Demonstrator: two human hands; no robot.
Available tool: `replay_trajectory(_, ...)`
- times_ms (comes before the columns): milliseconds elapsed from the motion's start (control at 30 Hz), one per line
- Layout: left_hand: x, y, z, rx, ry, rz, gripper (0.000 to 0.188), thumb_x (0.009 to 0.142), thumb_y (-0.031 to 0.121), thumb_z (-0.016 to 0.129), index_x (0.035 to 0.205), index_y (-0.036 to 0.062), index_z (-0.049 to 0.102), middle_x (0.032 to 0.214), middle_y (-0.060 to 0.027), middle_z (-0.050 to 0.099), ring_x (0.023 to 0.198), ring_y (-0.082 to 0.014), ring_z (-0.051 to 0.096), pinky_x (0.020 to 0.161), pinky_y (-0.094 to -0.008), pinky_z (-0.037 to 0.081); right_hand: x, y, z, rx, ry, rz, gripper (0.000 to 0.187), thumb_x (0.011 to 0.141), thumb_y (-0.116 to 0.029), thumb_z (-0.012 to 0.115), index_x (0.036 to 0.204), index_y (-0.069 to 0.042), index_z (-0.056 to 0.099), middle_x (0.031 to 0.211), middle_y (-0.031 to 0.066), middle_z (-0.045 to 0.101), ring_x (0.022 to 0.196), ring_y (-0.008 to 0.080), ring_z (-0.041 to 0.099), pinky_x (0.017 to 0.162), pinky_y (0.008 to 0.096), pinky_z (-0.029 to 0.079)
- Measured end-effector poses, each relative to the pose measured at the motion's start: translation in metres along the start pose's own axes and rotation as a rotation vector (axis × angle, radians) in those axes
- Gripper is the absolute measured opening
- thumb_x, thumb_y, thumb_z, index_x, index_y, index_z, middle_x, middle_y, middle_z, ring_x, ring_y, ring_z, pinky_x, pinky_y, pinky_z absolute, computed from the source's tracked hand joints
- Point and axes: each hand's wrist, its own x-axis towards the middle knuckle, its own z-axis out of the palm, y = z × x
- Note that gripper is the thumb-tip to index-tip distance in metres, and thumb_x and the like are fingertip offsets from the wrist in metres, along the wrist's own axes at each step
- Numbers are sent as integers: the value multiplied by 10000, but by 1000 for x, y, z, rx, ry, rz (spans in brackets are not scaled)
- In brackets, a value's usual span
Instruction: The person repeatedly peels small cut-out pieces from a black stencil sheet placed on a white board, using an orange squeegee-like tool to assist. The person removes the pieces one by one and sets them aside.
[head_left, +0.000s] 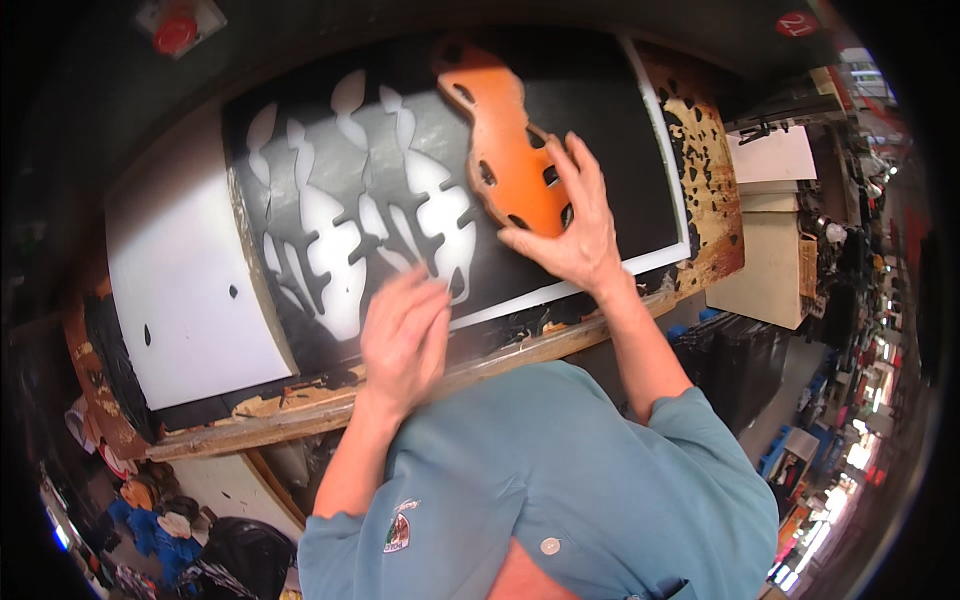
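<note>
Blue-green shirt cloth (570, 450) is seen nearest the lens, with both forearms extended over a workbench. At far left, a white board (190, 290) marked by two small dark spots is set against a black sheet (605, 120). Rows of white cut-out shapes (338, 255), apparently openings with a pale surface showing through, are spread over the sheet's left half. Below them, the left hand (405, 335) is caught in blur, its fingers bent and drawn together; whether anything is pinched there cannot be told. Right of the shapes, an orange template (505, 130), pierced by dark holes, is placed over the black sheet. Its lower part is spanned by the right hand (582, 228), held widely spread, thumb at the near left edge and fingers at the right. Farther right, a white border (658, 140) and a worn wooden panel (705, 165) are seen. Positioning of the template beside the used area is judged to be in hand; for the next move, a level, steady placement on uncut black material, clear of the neighbouring openings, appears to be called for.
</note>
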Motion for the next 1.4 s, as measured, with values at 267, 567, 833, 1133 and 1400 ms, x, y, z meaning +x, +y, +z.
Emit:
replay_trajectory(267,-65,43,8,51,-57,-107,213,837,-72,807,994,19,696,961,-137,760,773,-314,709,691,-390,581,-27,16,15,45,141,-100,912,722,-293,948,1500,-20,560,1581,302,424,1390,488,494,1162,522,460)
replay_trajectory(567,-78,29,16,338,168,99,213,866,4,843,892,45,636,873,-111,710,755,-344,662,654,-446,535,-2,0,-55,329,507,-201,241,916,-125,811,1083,21,716,975,137,732,856,248,728,774,349,587)
replay_trajectory(833,-48,30,36,489,273,95,242,943,67,795,821,44,587,805,-125,625,752,-358,617,674,-465,501,-5,33,-144,171,462,-390,113,992,-94,717,938,0,686,844,131,676,708,274,659,658,369,524)
replay_trajectory(1133,-29,29,33,540,273,55,279,975,132,791,807,37,589,768,-128,612,735,-352,626,675,-460,502,-82,76,-50,-123,475,-285,90,891,-118,775,829,-92,717,816,56,643,754,293,657,702,420,473)
replay_trajectory(1400,-31,33,38,538,256,-1,287,981,164,792,815,32,598,786,-125,617,762,-346,637,697,-463,509,-86,81,-60,-108,454,-258,104,897,-126,777,814,-92,724,819,38,651,743,285,654,706,414,471)
